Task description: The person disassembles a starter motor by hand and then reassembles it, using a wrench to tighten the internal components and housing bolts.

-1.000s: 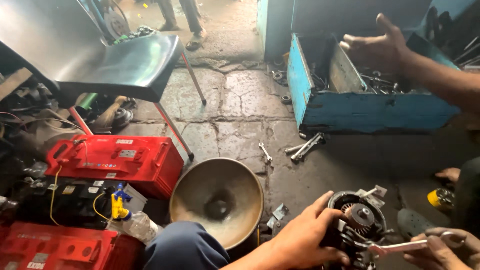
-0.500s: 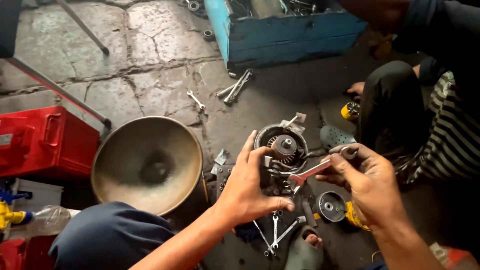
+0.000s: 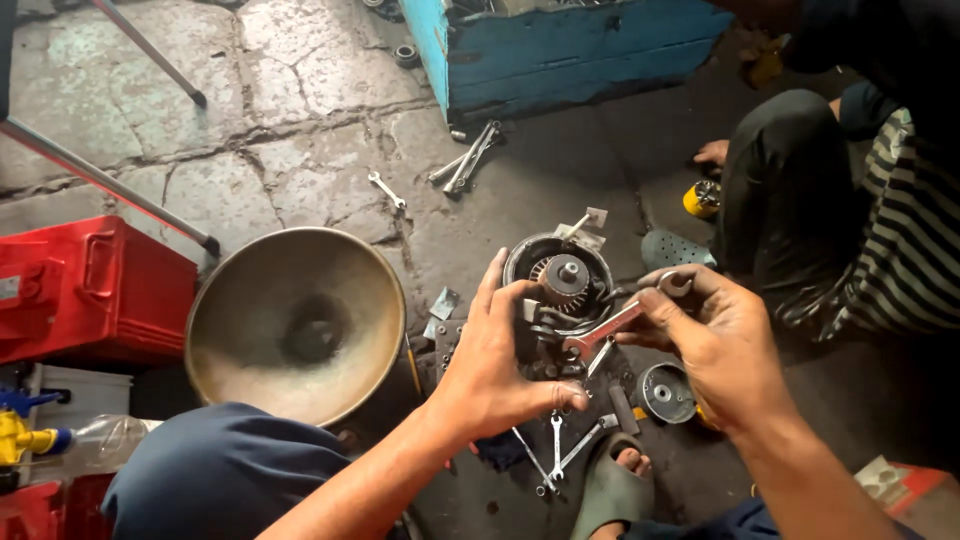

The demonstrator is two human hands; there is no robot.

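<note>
Both hands unmoved, left hand (image 3: 500,365) clasping motor (image 3: 562,290), right hand (image 3: 715,345) gripping spanner (image 3: 612,328)

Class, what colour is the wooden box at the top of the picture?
The wooden box is blue with worn, chipped paint, best seen in the head view.

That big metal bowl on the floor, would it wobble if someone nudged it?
Probably: the bowl is round and deep, tilted against the red box, so it may rock or slide. It looks like thin, stiff metal, likely light for its size.
</note>
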